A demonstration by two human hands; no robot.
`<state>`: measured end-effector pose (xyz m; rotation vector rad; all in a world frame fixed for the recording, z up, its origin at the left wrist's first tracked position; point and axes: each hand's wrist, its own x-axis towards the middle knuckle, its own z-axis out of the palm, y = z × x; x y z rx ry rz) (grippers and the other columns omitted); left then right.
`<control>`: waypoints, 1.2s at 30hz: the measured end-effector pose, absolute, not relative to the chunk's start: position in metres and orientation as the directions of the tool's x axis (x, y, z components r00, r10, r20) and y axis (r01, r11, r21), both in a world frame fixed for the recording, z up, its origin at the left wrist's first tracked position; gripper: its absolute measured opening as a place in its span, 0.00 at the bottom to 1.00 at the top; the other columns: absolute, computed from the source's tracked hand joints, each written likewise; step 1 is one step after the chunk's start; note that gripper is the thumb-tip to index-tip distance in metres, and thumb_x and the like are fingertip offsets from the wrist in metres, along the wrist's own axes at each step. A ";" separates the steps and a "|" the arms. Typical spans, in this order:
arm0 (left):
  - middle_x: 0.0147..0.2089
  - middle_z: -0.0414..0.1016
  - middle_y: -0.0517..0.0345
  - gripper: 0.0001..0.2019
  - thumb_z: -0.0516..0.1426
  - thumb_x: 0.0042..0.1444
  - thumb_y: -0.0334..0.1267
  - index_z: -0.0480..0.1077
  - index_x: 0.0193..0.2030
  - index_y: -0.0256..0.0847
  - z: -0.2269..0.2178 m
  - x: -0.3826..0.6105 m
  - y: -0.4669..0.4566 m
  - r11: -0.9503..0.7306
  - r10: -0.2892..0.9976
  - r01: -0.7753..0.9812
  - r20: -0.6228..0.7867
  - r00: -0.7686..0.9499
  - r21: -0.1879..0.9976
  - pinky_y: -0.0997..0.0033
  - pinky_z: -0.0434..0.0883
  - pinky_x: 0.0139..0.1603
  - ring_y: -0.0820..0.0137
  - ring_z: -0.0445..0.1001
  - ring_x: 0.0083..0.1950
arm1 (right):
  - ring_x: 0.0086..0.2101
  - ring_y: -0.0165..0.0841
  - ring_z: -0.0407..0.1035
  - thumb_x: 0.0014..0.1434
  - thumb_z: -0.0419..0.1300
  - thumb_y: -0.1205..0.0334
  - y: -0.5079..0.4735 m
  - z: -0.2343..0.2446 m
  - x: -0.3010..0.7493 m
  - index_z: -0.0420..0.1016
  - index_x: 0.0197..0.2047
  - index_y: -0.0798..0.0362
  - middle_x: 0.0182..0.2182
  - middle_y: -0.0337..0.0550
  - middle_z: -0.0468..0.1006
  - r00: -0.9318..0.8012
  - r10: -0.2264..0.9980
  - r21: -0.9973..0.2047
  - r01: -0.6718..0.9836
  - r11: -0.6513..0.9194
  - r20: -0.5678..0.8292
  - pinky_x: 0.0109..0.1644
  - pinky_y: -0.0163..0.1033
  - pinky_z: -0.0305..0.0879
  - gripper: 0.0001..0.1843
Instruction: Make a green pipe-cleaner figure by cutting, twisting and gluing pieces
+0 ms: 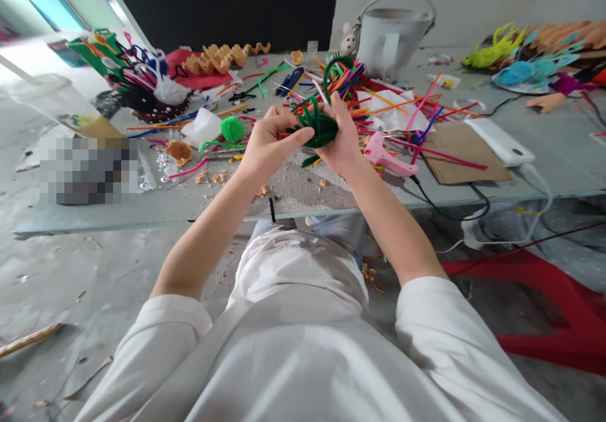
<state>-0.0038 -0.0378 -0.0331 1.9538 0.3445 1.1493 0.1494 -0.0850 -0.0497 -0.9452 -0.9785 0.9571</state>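
Both my hands are raised over the low grey table (pixel 142 204) and closed round a bundle of dark green pipe cleaners (pixel 318 125). My left hand (pixel 269 141) pinches the bundle's left side with its fingers curled. My right hand (pixel 344 135) grips the right side, and one green pipe cleaner loops up from it toward the back. A bright green pom-pom (pixel 232 129) lies just left of my left hand.
A pink glue gun (pixel 386 155) lies right of my right hand, its black cord running off the table's edge. Loose coloured pipe cleaners (pixel 402 103) cover the middle. A white bucket (pixel 392 40) stands behind. A brown card (pixel 461 151) and white box (pixel 499 141) sit to the right.
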 end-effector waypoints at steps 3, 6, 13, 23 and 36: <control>0.34 0.66 0.57 0.20 0.68 0.52 0.56 0.70 0.26 0.42 -0.035 -0.003 -0.039 -0.619 0.595 -0.170 0.599 0.536 0.767 0.63 0.71 0.46 0.68 0.67 0.41 | 0.55 0.43 0.72 0.40 0.53 0.15 -0.085 -0.050 0.149 0.66 0.35 0.45 0.34 0.39 0.78 0.287 0.933 -0.928 -0.235 0.289 0.218 0.53 0.47 0.71 0.41; 0.34 0.66 0.57 0.20 0.67 0.53 0.55 0.69 0.26 0.42 -0.034 -0.002 -0.039 -0.626 0.594 -0.165 0.603 0.533 0.762 0.63 0.70 0.45 0.68 0.67 0.41 | 0.55 0.43 0.72 0.39 0.55 0.16 -0.082 -0.052 0.150 0.66 0.35 0.46 0.33 0.39 0.78 0.273 0.933 -0.922 -0.242 0.301 0.233 0.54 0.46 0.71 0.41; 0.33 0.65 0.57 0.20 0.68 0.51 0.56 0.71 0.25 0.42 -0.035 -0.003 -0.038 -0.617 0.587 -0.202 0.616 0.525 0.761 0.62 0.71 0.46 0.69 0.67 0.40 | 0.51 0.41 0.75 0.45 0.56 0.19 -0.089 -0.049 0.147 0.68 0.35 0.46 0.32 0.38 0.78 0.265 0.933 -0.908 -0.274 0.316 0.245 0.48 0.44 0.72 0.36; 0.33 0.66 0.57 0.23 0.68 0.46 0.63 0.77 0.28 0.44 -0.034 -0.003 -0.035 -0.612 0.587 -0.187 0.599 0.545 0.769 0.62 0.70 0.46 0.68 0.67 0.40 | 0.43 0.36 0.74 0.51 0.57 0.23 -0.098 -0.044 0.140 0.70 0.34 0.45 0.31 0.35 0.77 0.270 0.935 -0.882 -0.348 0.316 0.229 0.45 0.42 0.69 0.32; 0.32 0.64 0.58 0.24 0.67 0.48 0.63 0.74 0.26 0.42 -0.037 0.000 -0.031 -0.615 0.586 -0.190 0.605 0.539 0.765 0.66 0.69 0.39 0.71 0.66 0.35 | 0.53 0.37 0.74 0.45 0.48 0.21 -0.082 -0.050 0.147 0.68 0.30 0.47 0.28 0.37 0.80 0.329 0.906 -0.916 -0.206 0.345 0.267 0.49 0.41 0.70 0.36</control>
